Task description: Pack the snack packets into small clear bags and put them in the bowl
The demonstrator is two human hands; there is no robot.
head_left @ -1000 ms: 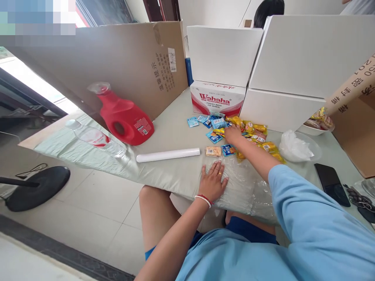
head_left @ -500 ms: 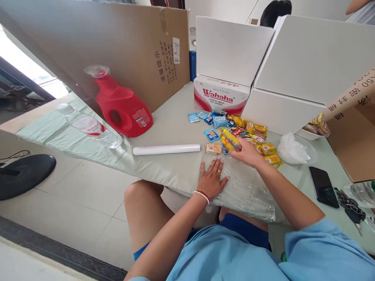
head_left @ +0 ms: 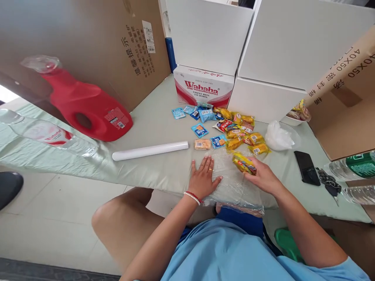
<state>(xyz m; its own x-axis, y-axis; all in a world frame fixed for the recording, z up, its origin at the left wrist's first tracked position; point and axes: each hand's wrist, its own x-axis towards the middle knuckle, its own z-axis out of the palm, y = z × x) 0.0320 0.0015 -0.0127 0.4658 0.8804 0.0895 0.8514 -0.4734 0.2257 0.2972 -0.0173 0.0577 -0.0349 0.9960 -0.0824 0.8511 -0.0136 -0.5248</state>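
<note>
Left hand (head_left: 203,178) flat, fingers spread, pressing a clear plastic sheet (head_left: 231,183) at the table's (head_left: 152,128) near edge, right hand (head_left: 261,177) gripping a yellow snack packet (head_left: 243,162) over the sheet, snack pile (head_left: 231,127) just behind.

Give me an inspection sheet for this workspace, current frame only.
Surface: table under a pale green cover.
Job's things: yellow snack packet; clear plastic sheet spread at the near edge.
Clutter: snack pile, white roll, red jug, lying bottle, phone, keys.
Hands: left hand flat on the sheet; right hand holds the packet over it.
Cables: nothing seen.
Surroundings: cardboard panel, white boxes, tiled floor.
</note>
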